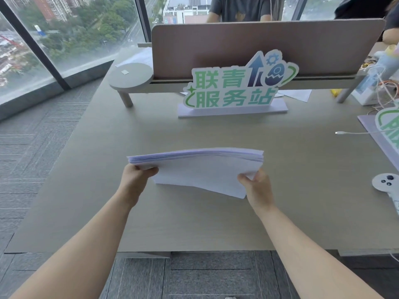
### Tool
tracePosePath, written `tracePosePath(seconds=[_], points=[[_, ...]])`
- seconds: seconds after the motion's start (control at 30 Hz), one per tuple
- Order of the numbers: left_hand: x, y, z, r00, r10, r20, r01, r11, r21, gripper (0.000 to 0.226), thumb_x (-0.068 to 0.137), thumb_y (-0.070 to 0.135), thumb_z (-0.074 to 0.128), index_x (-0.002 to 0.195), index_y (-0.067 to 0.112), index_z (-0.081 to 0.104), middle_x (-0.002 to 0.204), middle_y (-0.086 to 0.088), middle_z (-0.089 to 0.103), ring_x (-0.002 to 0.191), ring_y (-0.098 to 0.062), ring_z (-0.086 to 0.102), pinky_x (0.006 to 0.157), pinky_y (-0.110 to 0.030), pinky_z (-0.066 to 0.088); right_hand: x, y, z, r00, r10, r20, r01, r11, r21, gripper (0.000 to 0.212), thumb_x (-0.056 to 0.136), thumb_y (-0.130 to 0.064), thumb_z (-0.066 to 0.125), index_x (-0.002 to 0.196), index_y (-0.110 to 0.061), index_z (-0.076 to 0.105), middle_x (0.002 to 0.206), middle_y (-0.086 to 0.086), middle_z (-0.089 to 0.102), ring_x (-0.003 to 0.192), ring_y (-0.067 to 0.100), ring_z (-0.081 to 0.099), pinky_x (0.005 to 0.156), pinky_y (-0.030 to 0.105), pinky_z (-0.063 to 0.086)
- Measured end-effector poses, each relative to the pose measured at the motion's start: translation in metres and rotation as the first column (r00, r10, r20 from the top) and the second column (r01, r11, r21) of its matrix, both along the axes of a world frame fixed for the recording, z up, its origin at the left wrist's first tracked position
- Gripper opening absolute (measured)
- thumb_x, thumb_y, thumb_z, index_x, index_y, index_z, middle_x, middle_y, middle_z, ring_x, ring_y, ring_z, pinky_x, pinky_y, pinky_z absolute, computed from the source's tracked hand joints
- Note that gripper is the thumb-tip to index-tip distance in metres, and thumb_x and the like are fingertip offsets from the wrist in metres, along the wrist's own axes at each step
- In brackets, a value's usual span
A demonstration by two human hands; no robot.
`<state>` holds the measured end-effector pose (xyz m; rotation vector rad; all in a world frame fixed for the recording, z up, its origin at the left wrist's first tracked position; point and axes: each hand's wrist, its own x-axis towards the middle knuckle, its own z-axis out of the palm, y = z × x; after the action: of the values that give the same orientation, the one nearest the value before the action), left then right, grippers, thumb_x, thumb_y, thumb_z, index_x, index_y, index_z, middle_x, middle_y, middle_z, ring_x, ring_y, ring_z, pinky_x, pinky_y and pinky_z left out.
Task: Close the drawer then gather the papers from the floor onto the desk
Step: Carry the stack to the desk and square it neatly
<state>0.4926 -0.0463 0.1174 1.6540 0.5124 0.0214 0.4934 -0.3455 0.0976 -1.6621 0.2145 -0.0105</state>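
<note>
A pale grey-brown desk (216, 223) stands beside tall windows (64, 39) over grey carpet (32, 158). Above its middle, the left hand (138, 180) and right hand (257, 186) each grip an end of a stack of white papers (200, 167). Behind it stands a green-lettered sign (235, 87).

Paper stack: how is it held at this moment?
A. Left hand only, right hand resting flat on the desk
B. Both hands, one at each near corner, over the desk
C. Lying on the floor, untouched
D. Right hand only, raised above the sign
B: the left hand and right hand each grip a near corner of the paper stack, which is over the desk.
</note>
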Motion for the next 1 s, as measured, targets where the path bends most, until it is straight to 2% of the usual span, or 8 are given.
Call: tracePosePath(seconds=[0.3, 0.4, 0.5, 0.63, 0.7, 0.83, 0.9, 1.0], points=[[0.003, -0.015, 0.009, 0.982, 0.095, 0.163, -0.076, 0.990, -0.119, 0.027, 0.070, -0.006, 0.071, 0.088, 0.014, 0.068, 0.072, 0.012, 0.072, 0.065, -0.002, 0.065, 0.063, -0.015, 0.051, 0.004, 0.007, 0.004, 0.993, -0.088, 0.079, 0.084, 0.995, 0.051, 0.020, 0.078, -0.006, 0.062, 0.095, 0.000, 0.069, 0.078, -0.002, 0.069, 0.067, 0.002, 0.062, 0.064, 0.019, 0.046], [-0.006, -0.014, 0.003, 0.978, 0.078, 0.195, -0.040, 0.981, -0.192, 0.042, 0.062, 0.013, 0.076, 0.103, 0.011, 0.064, 0.088, 0.001, 0.071, 0.077, -0.008, 0.067, 0.070, -0.020, 0.051, -0.004, 0.003, 0.002, 0.997, -0.043, 0.062, 0.034, 0.989, 0.146, 0.031, 0.077, -0.015, 0.063, 0.108, -0.009, 0.066, 0.092, -0.005, 0.073, 0.086, 0.008, 0.068, 0.073, 0.023, 0.051], [-0.006, -0.014, 0.005, 0.965, 0.130, 0.228, -0.073, 0.967, -0.243, 0.051, 0.059, 0.043, 0.076, 0.103, 0.024, 0.059, 0.090, 0.005, 0.063, 0.081, -0.007, 0.061, 0.073, -0.021, 0.046, 0.000, -0.001, 0.008, 0.977, -0.084, 0.195, 0.050, 0.984, 0.169, 0.028, 0.084, -0.029, 0.066, 0.110, -0.018, 0.063, 0.110, 0.009, 0.069, 0.106, 0.027, 0.063, 0.090, 0.037, 0.050], [0.004, -0.018, 0.017, 0.947, 0.200, 0.253, -0.130, 0.954, -0.269, 0.056, 0.060, 0.066, 0.066, 0.103, 0.032, 0.059, 0.101, 0.000, 0.066, 0.099, -0.015, 0.059, 0.086, -0.031, 0.040, 0.013, 0.006, 0.029, 0.946, -0.175, 0.273, 0.124, 0.973, 0.194, 0.039, 0.081, -0.052, 0.060, 0.101, -0.019, 0.063, 0.109, 0.017, 0.066, 0.099, 0.021, 0.062, 0.091, 0.039, 0.043], [0.009, -0.021, 0.026, 0.945, 0.235, 0.226, -0.174, 0.950, -0.260, 0.059, 0.058, 0.074, 0.064, 0.096, 0.029, 0.062, 0.102, -0.002, 0.069, 0.100, -0.018, 0.058, 0.086, -0.035, 0.038, 0.018, 0.012, 0.036, 0.940, -0.228, 0.253, 0.168, 0.956, 0.238, 0.039, 0.081, -0.055, 0.059, 0.091, -0.017, 0.066, 0.096, 0.007, 0.071, 0.092, 0.018, 0.063, 0.087, 0.038, 0.044], [0.016, -0.026, 0.027, 0.932, 0.315, 0.178, -0.268, 0.931, -0.247, 0.026, 0.066, 0.047, 0.071, 0.080, 0.028, 0.062, 0.088, 0.002, 0.065, 0.083, -0.016, 0.052, 0.069, -0.028, 0.035, 0.025, 0.017, 0.036, 0.935, -0.333, 0.119, 0.292, 0.917, 0.273, 0.027, 0.082, -0.042, 0.063, 0.072, -0.018, 0.070, 0.075, -0.008, 0.070, 0.081, 0.019, 0.061, 0.078, 0.035, 0.042], [0.015, -0.028, 0.024, 0.925, 0.337, 0.175, -0.291, 0.925, -0.243, 0.018, 0.067, 0.035, 0.068, 0.082, 0.028, 0.064, 0.081, 0.006, 0.061, 0.082, -0.015, 0.049, 0.065, -0.026, 0.034, 0.026, 0.017, 0.035, 0.932, -0.345, 0.108, 0.302, 0.908, 0.291, 0.018, 0.082, -0.029, 0.059, 0.074, -0.017, 0.070, 0.078, -0.002, 0.071, 0.082, 0.016, 0.063, 0.081, 0.034, 0.043], [0.014, -0.029, 0.024, 0.928, 0.320, 0.188, -0.268, 0.928, -0.257, 0.024, 0.070, 0.040, 0.067, 0.089, 0.027, 0.061, 0.086, 0.004, 0.063, 0.084, -0.014, 0.053, 0.073, -0.026, 0.036, 0.024, 0.015, 0.036, 0.944, -0.289, 0.157, 0.238, 0.930, 0.279, 0.024, 0.085, -0.026, 0.051, 0.091, -0.012, 0.069, 0.096, 0.010, 0.070, 0.085, 0.008, 0.064, 0.081, 0.024, 0.044]])
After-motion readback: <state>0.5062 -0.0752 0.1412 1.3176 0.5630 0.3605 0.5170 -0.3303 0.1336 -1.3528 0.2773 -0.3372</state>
